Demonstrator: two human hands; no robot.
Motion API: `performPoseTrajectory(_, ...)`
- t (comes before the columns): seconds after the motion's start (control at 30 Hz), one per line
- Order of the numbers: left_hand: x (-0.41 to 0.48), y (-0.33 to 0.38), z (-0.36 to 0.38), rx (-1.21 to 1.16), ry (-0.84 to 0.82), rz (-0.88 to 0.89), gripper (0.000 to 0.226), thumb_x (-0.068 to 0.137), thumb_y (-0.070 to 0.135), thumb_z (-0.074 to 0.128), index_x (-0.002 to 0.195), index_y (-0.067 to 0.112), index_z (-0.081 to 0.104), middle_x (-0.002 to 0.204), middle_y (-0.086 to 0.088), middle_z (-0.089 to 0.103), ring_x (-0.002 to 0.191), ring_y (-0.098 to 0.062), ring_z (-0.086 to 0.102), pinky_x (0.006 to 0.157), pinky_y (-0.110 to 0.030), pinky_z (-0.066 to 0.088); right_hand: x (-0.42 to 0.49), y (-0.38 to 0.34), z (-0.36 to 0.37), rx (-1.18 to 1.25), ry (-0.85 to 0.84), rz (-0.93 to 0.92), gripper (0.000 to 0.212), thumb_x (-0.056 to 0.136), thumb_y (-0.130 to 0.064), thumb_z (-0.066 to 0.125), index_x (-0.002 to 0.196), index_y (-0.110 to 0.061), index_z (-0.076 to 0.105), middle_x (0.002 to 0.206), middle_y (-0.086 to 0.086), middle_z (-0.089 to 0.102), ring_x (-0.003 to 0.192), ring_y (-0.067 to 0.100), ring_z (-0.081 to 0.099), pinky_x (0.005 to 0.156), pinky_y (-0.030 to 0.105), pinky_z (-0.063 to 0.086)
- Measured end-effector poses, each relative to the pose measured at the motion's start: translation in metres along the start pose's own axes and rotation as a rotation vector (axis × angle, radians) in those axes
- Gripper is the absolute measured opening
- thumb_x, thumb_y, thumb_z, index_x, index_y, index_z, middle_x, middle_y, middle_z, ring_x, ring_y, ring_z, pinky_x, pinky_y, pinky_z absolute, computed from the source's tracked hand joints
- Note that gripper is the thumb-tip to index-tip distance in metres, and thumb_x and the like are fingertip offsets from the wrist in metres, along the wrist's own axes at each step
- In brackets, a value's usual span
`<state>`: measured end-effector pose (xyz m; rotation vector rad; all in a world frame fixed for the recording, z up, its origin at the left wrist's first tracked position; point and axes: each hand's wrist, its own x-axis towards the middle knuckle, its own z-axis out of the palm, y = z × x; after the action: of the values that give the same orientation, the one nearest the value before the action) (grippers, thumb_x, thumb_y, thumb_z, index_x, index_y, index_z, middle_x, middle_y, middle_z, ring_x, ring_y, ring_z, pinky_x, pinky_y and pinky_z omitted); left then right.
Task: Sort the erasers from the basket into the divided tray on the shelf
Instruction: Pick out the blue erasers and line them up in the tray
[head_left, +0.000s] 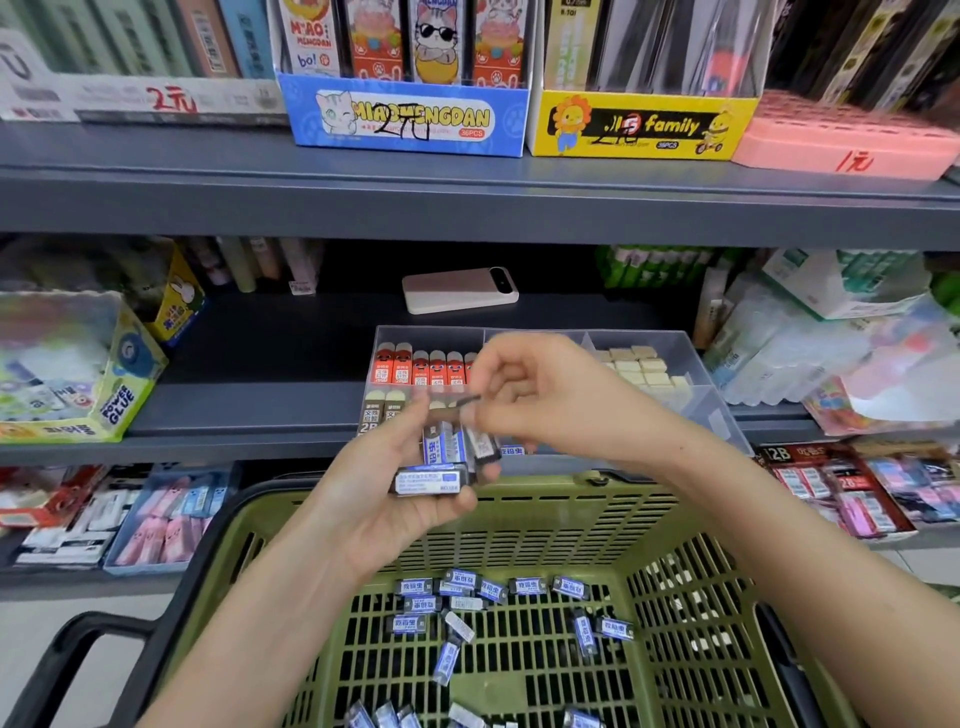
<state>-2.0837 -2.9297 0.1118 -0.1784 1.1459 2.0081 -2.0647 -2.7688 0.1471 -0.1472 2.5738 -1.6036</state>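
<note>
We note the left hand (395, 499) gripping a stack of blue-labelled erasers (441, 452); the right hand (550, 395) pinches one. Tray (670, 340) stock reads "2B"; the box (410, 119) above reads "MIAOMENGDAN".

We saw nothing of the person but two arms and two hands. The left hand (384, 499) and the right hand (545, 400) were both bare, with slim fingers. The left forearm (260, 623) and the right forearm (779, 525) were bare as well, uncovered along all the length that we could see, out to the edges of the view. Each was slender and smooth and narrowed towards the wrist. The fingernails were too blurred for us to describe.
</note>
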Motion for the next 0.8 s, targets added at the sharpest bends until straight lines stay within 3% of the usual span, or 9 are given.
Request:
performPoseTrajectory(0.07, 0.000, 0.003, -0.002, -0.003, 0.015, 0.017, 0.044, 0.096, 0.035, 0.042, 0.093, 0.000, 0.068, 0.076, -0.019, 0.066, 0.060, -0.028, 0.065, 0.038, -0.025, 0.048, 0.001, 0.010, -0.011, 0.170, 0.137, 0.065, 0.016, 0.081, 0.003, 0.062, 0.084, -0.012, 0.059, 0.062, 0.001, 0.060, 0.045, 0.010, 0.054, 0.044, 0.021, 0.046)
performPoseTrajectory(0.13, -0.002, 0.007, -0.006, -0.003, 0.024, 0.036, 0.043, 0.096, 0.034, 0.042, 0.102, -0.002, 0.064, 0.074, -0.018, 0.065, 0.060, -0.027, 0.065, 0.038, -0.024, 0.047, 0.002, 0.025, -0.021, 0.187, 0.273, 0.143, 0.016, 0.082, 0.006, 0.059, 0.082, -0.010, 0.062, 0.057, 0.002, 0.062, 0.048, 0.014, 0.059, 0.047, 0.023, 0.051)
performPoseTrajectory(0.23, -0.002, 0.013, -0.012, -0.008, 0.043, 0.074, 0.042, 0.091, 0.034, 0.047, 0.104, -0.002, 0.063, 0.075, -0.018, 0.063, 0.062, -0.027, 0.064, 0.040, -0.023, 0.046, 0.004, 0.056, -0.022, 0.009, 0.387, 0.315, 0.014, 0.082, 0.008, 0.059, 0.073, -0.003, 0.063, 0.057, 0.007, 0.065, 0.050, 0.016, 0.065, 0.056, 0.027, 0.057)
performPoseTrajectory(0.33, -0.002, 0.015, -0.016, 0.002, 0.057, 0.094, 0.044, 0.086, 0.034, 0.050, 0.106, -0.002, 0.064, 0.078, -0.018, 0.063, 0.063, -0.026, 0.064, 0.039, -0.026, 0.046, 0.008, 0.076, -0.011, -0.144, 0.436, 0.357, 0.011, 0.082, 0.004, 0.061, 0.072, 0.001, 0.062, 0.060, 0.011, 0.066, 0.053, 0.020, 0.066, 0.067, 0.036, 0.058)
performPoseTrajectory(0.43, -0.003, 0.014, -0.017, 0.007, 0.055, 0.089, 0.042, 0.084, 0.035, 0.051, 0.099, 0.000, 0.068, 0.077, -0.018, 0.063, 0.063, -0.026, 0.064, 0.038, -0.025, 0.046, 0.015, 0.081, 0.000, -0.167, 0.392, 0.368, 0.023, 0.083, -0.006, 0.068, 0.063, -0.011, 0.059, 0.054, 0.002, 0.062, 0.045, 0.008, 0.060, 0.064, 0.032, 0.058)
performPoseTrajectory(0.5, -0.004, 0.012, -0.017, 0.002, 0.045, 0.078, 0.041, 0.083, 0.035, 0.052, 0.098, 0.000, 0.068, 0.076, -0.017, 0.063, 0.063, -0.026, 0.063, 0.038, -0.025, 0.046, 0.019, 0.080, 0.005, -0.271, 0.318, 0.389, 0.024, 0.083, -0.014, 0.070, 0.060, -0.014, 0.062, 0.054, -0.003, 0.062, 0.050, 0.003, 0.059, 0.073, 0.026, 0.052)
performPoseTrajectory(0.57, -0.004, 0.011, -0.017, 0.002, 0.034, 0.065, 0.041, 0.088, 0.035, 0.049, 0.099, 0.000, 0.067, 0.076, -0.017, 0.063, 0.062, -0.026, 0.063, 0.039, -0.024, 0.047, 0.022, 0.079, 0.006, -0.414, 0.269, 0.411, 0.020, 0.083, -0.019, 0.069, 0.067, -0.007, 0.069, 0.066, 0.003, 0.068, 0.067, 0.011, 0.065, 0.075, 0.024, 0.044)
performPoseTrajectory(0.63, -0.004, 0.009, -0.016, 0.003, 0.034, 0.053, 0.041, 0.092, 0.035, 0.046, 0.097, 0.001, 0.068, 0.075, -0.017, 0.064, 0.061, -0.025, 0.063, 0.040, -0.023, 0.047, 0.025, 0.079, 0.006, -0.528, 0.214, 0.442, 0.020, 0.084, -0.019, 0.066, 0.078, 0.000, 0.071, 0.081, 0.011, 0.072, 0.079, 0.020, 0.067, 0.073, 0.026, 0.050)
performPoseTrajectory(0.8, -0.005, 0.006, -0.010, 0.027, 0.035, 0.030, 0.039, 0.090, 0.032, 0.047, 0.102, 0.000, 0.066, 0.086, -0.023, 0.070, 0.064, -0.027, 0.068, 0.040, -0.024, 0.049, 0.032, 0.074, 0.002, -0.655, 0.064, 0.497, 0.023, 0.084, -0.019, 0.066, 0.095, 0.001, 0.070, 0.097, 0.011, 0.071, 0.092, 0.022, 0.066, 0.085, 0.036, 0.054)
